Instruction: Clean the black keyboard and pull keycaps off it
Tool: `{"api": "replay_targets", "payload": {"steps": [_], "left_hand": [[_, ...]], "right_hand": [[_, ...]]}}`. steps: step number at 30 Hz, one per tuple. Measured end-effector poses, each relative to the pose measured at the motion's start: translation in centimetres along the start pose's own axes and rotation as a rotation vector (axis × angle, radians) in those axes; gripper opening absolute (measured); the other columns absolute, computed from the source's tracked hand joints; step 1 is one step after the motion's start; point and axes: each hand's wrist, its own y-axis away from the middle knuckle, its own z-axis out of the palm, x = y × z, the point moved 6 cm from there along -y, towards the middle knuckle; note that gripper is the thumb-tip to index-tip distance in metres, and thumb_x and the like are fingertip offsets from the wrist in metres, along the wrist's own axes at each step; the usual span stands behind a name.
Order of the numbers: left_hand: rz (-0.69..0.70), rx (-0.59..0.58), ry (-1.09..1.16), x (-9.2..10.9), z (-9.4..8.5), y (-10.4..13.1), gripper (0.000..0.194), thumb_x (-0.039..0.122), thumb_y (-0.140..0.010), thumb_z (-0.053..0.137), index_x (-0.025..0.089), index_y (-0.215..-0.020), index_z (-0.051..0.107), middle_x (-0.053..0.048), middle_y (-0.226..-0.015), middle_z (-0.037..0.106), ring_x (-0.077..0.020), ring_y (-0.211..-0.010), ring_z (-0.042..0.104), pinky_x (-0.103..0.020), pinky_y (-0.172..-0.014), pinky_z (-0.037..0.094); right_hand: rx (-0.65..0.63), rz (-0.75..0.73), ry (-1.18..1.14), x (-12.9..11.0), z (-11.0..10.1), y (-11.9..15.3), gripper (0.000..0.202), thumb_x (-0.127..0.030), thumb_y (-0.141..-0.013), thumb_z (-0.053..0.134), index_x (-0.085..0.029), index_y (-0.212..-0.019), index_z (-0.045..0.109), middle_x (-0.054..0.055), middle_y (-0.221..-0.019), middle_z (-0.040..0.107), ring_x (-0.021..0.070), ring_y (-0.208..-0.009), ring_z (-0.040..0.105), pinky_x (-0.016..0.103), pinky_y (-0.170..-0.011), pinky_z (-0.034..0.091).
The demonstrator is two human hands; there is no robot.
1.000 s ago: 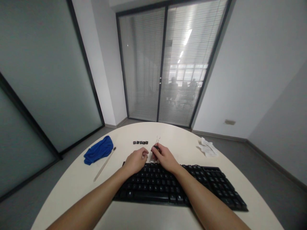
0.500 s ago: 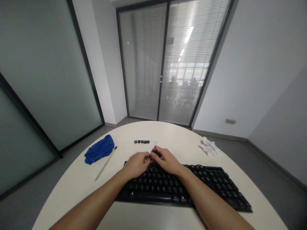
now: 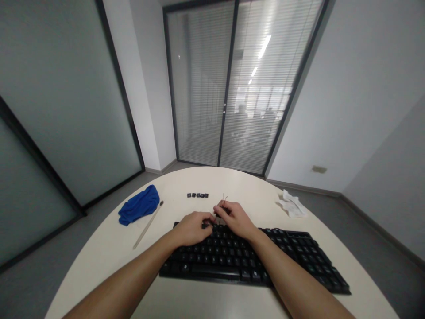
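A black keyboard [image 3: 219,270] lies in front of me, its far edge under both hands. My right hand [image 3: 234,217] is closed on a thin wire keycap puller [image 3: 225,197], whose bent ends stick up beyond the fingers. Dark handle parts show between the fingertips. Over the keyboard's upper left keys rests my left hand [image 3: 194,228], thumb and forefinger curled together close to the puller's lower end. Whatever sits between those left fingers is too small and dark to make out. Several loose black keycaps [image 3: 198,195] stand in a row beyond the hands.
A blue cloth [image 3: 139,206] lies at the left of the round cream table [image 3: 172,299]. Beside it is a slim brush [image 3: 148,226] with a dark tip. A crumpled white tissue [image 3: 292,204] is at the right edge. Glass doors with blinds stand behind.
My right hand has shifted slightly right and the puller now leans that way. The hands have drawn a little apart, with the left fingers lower on the keys.
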Motion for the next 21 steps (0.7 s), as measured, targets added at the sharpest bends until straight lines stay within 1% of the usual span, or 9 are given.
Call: {"api": "replay_targets", "payload": {"steps": [4,7,10,13,15,17,21], "left_hand": [[0.019,-0.001,0.040,0.0,0.1,0.0,0.025,0.029,-0.082,0.059,0.023,-0.102,0.071,-0.002,-0.101,0.074,-0.0212,-0.092,0.067,-0.029,-0.085,0.048],[0.022,-0.002,0.073,-0.1,0.2,0.0,0.023,0.031,-0.084,0.058,0.022,-0.102,0.071,-0.002,-0.099,0.074,-0.0208,-0.090,0.067,-0.029,-0.084,0.048],[0.034,-0.012,0.083,0.2,0.2,-0.1,0.023,0.032,-0.087,0.056,0.022,-0.100,0.071,-0.003,-0.097,0.074,-0.0206,-0.088,0.067,-0.029,-0.083,0.047],[0.024,-0.016,0.072,0.4,0.0,-0.1,0.026,0.037,-0.091,0.051,0.021,-0.098,0.072,-0.003,-0.093,0.074,-0.0205,-0.084,0.066,-0.029,-0.080,0.047],[0.012,-0.016,0.058,0.5,0.0,-0.1,0.029,0.039,-0.092,0.050,0.021,-0.097,0.072,-0.003,-0.091,0.074,-0.0205,-0.081,0.065,-0.028,-0.077,0.046],[0.007,-0.012,0.048,0.5,0.0,-0.1,0.031,0.040,-0.092,0.049,0.021,-0.095,0.072,-0.003,-0.090,0.074,-0.0202,-0.078,0.065,-0.028,-0.075,0.045],[0.001,-0.003,0.016,0.5,0.0,-0.1,0.034,0.042,-0.093,0.046,0.019,-0.089,0.072,-0.003,-0.082,0.073,-0.0195,-0.074,0.063,-0.026,-0.070,0.044]], "right_hand": [[-0.011,0.029,-0.046,0.1,0.3,-0.1,0.034,-0.045,-0.094,0.049,-0.018,-0.080,0.064,0.001,-0.073,0.065,0.0155,-0.069,0.056,0.027,-0.068,0.042],[-0.005,0.049,-0.078,0.3,0.2,-0.2,0.035,-0.047,-0.094,0.049,-0.018,-0.080,0.063,0.001,-0.073,0.064,0.0155,-0.069,0.055,0.027,-0.067,0.042],[0.023,0.100,-0.106,1.1,0.0,-0.4,0.038,-0.050,-0.093,0.048,-0.018,-0.079,0.062,0.002,-0.073,0.064,0.0159,-0.070,0.055,0.027,-0.066,0.043],[0.051,0.139,-0.132,1.7,-0.2,-0.5,0.041,-0.053,-0.092,0.048,-0.017,-0.079,0.062,0.002,-0.073,0.064,0.0160,-0.069,0.055,0.028,-0.067,0.043],[0.053,0.135,-0.150,1.8,-0.2,-0.5,0.041,-0.054,-0.092,0.048,-0.017,-0.079,0.062,0.002,-0.073,0.064,0.0158,-0.069,0.055,0.028,-0.067,0.043],[0.035,0.124,-0.171,1.5,-0.1,-0.4,0.040,-0.054,-0.092,0.049,-0.017,-0.081,0.063,0.002,-0.074,0.063,0.0152,-0.068,0.054,0.027,-0.065,0.043],[-0.019,0.138,-0.228,1.2,0.3,-0.2,0.038,-0.054,-0.090,0.052,-0.018,-0.084,0.062,-0.001,-0.071,0.060,0.0127,-0.060,0.049,0.025,-0.058,0.039]]}}
